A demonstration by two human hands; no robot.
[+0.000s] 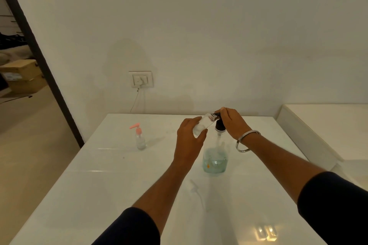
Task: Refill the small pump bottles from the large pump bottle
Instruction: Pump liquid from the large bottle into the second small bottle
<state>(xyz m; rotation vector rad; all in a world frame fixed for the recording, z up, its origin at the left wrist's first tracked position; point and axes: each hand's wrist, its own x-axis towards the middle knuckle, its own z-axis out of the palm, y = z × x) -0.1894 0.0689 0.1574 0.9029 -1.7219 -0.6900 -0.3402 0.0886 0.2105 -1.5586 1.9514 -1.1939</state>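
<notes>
The large clear bottle [215,160] with pale blue liquid low in it stands on the white table [111,185]. My right hand [232,122] rests on top of its black pump head [219,125]. My left hand [190,137] grips a small clear bottle [205,123], tilted, with its open threaded neck up against the pump's nozzle. A second small bottle [140,137] with a pink pump stands upright to the left. A clear pump part [194,187] lies on the table nearer me.
A wall socket [141,79] with a hanging cable sits on the wall behind the table. A second white surface [326,121] adjoins on the right. A doorway with cardboard boxes [22,75] opens at the far left.
</notes>
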